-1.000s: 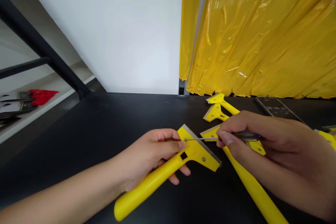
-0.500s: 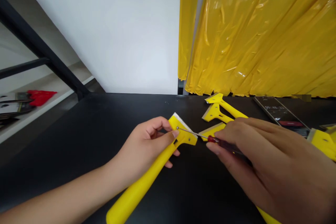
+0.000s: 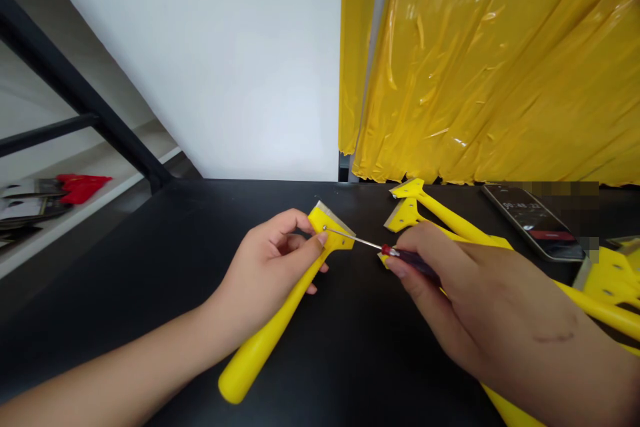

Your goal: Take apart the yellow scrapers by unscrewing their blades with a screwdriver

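Observation:
My left hand [image 3: 273, 267] is closed around the neck of a yellow scraper [image 3: 270, 340], thumb near its head. The scraper's flat head points away from me, with a metal blade [image 3: 335, 219] along its far edge and small screws in its face. Between the thumb and fingers of my right hand [image 3: 465, 293] is a screwdriver [image 3: 367, 241] with a thin shaft and a dark red handle. Its tip meets the screw [image 3: 325, 228] nearest my left thumb. Part of the handle is hidden by my right hand.
Several more yellow scrapers [image 3: 450, 217] lie behind and beside my right hand on the black table [image 3: 175, 267]. A phone [image 3: 535, 220] rests at the back right. Yellow plastic sheeting [image 3: 490, 67] hangs behind, and a shelf with a red item [image 3: 83, 188] stands at left.
Both hands, the held scraper and the screwdriver have shifted slightly left and away from me. The screwdriver's tip stays at the same screw, and more of the phone shows.

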`<state>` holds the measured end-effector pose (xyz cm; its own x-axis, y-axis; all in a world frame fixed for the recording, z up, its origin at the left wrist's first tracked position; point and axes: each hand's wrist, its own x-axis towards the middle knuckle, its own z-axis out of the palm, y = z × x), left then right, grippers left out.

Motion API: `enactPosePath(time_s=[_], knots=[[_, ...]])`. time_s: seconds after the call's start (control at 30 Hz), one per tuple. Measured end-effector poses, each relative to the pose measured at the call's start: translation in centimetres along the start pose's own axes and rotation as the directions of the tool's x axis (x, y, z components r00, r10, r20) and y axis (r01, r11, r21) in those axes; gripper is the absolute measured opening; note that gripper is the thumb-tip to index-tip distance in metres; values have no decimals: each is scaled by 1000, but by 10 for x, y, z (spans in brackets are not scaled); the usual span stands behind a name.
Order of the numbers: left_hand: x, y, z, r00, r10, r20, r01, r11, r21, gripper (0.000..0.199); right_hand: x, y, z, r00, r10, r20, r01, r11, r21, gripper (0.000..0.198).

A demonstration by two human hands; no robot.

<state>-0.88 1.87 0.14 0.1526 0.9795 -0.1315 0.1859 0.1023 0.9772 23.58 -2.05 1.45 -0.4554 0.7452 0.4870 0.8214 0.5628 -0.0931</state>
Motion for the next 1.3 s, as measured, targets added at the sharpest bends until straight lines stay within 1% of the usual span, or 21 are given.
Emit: enactPosePath(time_s=[0.1, 0.3, 0.43, 0.6, 0.73, 0.83, 1.03, 1.17, 1.3], knots=[[2, -1, -1, 1000, 16, -14, -16, 1000, 7, 30, 0, -1, 3, 1000, 11, -10, -11, 1000, 20, 17], [3, -2, -2, 999, 36, -30, -35, 999, 14, 31, -1, -1, 6, 999, 48, 25, -49, 997, 54, 11], [2, 0, -2, 997, 64, -34, -62, 997, 50, 29, 0, 1, 7, 996, 73, 47, -77, 993, 87, 13], [3, 0, -2, 997, 70, -32, -69, 997, 39, 29, 2, 3, 10, 995, 80, 52, -86, 989, 120, 15], [4, 0, -3, 997, 74, -38, -72, 997, 41, 28, 1, 6, 14, 988, 116, 104, -131, 980, 152, 19], [4, -1, -3, 996, 78, -36, -76, 996, 49, 27, 0, 6, 16, 985, 136, 108, -154, 972, 176, 19], [4, -1, -4, 997, 75, -31, -73, 996, 59, 27, -1, 6, 19, 981, 140, 136, -164, 968, 192, 17], [4, -1, -4, 996, 80, -27, -78, 995, 63, 27, -2, 6, 18, 978, 164, 128, -191, 954, 232, 19], [5, -2, -4, 995, 93, -23, -91, 993, 75, 28, -2, 8, 17, 965, 202, 166, -243, 929, 279, 21]])
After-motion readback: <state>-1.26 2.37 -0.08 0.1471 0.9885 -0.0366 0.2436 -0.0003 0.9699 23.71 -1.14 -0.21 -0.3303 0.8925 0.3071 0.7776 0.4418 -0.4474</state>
